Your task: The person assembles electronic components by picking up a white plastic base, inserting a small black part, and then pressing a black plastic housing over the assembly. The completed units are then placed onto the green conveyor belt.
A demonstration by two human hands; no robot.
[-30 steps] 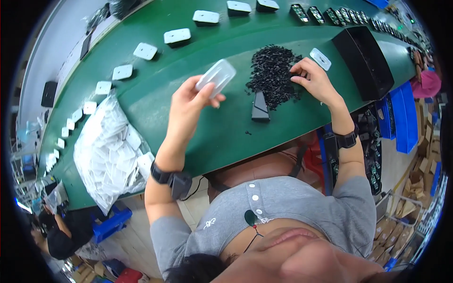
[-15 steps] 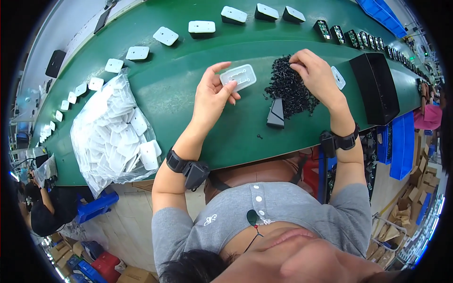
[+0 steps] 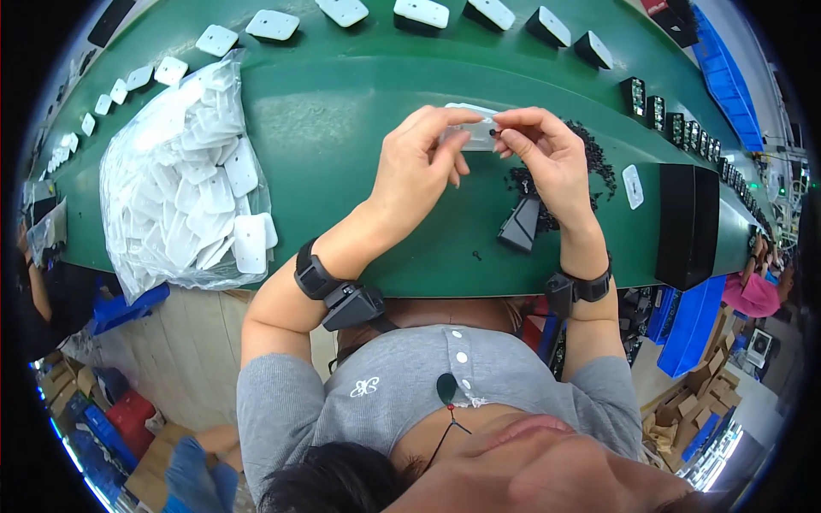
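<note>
A translucent white plastic cover (image 3: 473,141) with rounded corners is gripped in my left hand (image 3: 417,167), between thumb and fingers. My right hand (image 3: 554,167) pinches a small black part (image 3: 493,133) by the cover's right edge; whether the two touch, I cannot tell. Below and right of my hands lies a heap of small black parts (image 3: 597,167), partly hidden by my right hand and wrist. A dark wedge-shaped housing (image 3: 519,227) rests at the heap's near edge. One loose black piece (image 3: 477,255) sits closer to the table's front edge.
On the left lies a clear bag (image 3: 184,184) full of white covers. A single white cover (image 3: 632,186) is right of the heap, beside a tall black box (image 3: 687,227). White-topped housings (image 3: 421,14) line the far side; housings with exposed circuit boards (image 3: 676,128) continue rightward.
My right hand has left the heap and come up to the cover, with a small black part between its fingertips. My left hand has moved the cover rightward. The whole view has shifted.
</note>
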